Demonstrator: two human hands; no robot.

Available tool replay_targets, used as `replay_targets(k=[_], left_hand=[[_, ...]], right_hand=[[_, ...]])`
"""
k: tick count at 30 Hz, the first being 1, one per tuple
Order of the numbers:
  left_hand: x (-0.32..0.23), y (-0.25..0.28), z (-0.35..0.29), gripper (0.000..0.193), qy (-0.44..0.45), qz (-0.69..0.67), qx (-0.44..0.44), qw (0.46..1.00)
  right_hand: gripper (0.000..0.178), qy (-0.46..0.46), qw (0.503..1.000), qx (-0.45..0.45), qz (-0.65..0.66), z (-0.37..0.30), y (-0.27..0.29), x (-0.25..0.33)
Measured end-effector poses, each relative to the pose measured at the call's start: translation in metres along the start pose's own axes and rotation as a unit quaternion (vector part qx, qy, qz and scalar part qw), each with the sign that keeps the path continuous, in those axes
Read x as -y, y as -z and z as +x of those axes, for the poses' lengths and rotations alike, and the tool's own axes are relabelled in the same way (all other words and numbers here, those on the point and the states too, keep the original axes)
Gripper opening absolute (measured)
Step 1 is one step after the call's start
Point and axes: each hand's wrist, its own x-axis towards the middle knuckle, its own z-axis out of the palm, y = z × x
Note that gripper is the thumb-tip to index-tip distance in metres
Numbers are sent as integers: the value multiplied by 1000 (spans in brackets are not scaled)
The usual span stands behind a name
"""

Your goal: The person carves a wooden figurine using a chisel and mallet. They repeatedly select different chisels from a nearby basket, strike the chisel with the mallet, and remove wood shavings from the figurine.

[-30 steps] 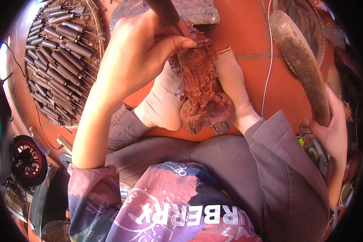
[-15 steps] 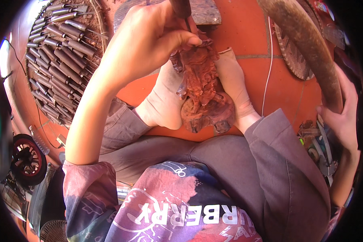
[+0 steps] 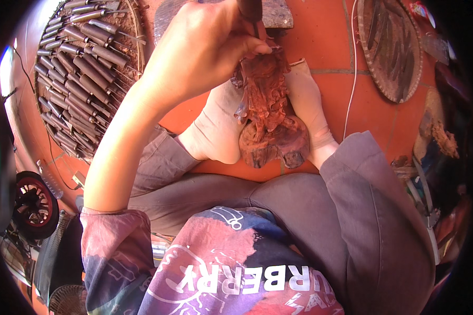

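My left hand [image 3: 202, 52] is closed around a chisel [image 3: 250, 9] with a dark, round handle. The chisel points down at the top of a reddish-brown wood carving [image 3: 268, 94], and its tip is hidden by my fingers. Draped, folded shapes run down the carving to a broad, rough base [image 3: 274, 144]. My bare left foot [image 3: 218, 128] and right foot [image 3: 311, 107] flank the piece and brace it on the tiles. My right hand is out of view.
At the left, a round basket [image 3: 141, 42] holds many dark-handled chisels. A wooden board [image 3: 168, 21] lies beyond the carving. On the right are a round woven tray [image 3: 419, 58] with several tools and a white cord [image 3: 352, 86]. A black wheel [image 3: 37, 205] stands far left.
My right hand and the long curved wooden club it held have left the view, uncovering the round tray. My left hand stays on the chisel at the carving's top.
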Motion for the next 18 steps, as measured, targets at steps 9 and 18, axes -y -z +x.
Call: replay_targets(k=[9,18], left_hand=[[-3,-8,-9,6,-34,81,-48,995],[-7,-19,-19,12,-15,125,-60,990]], right_hand=[[74,25,999,-20,-11,25,-13,2],[70,86,986,-145,18,-42,78,1]])
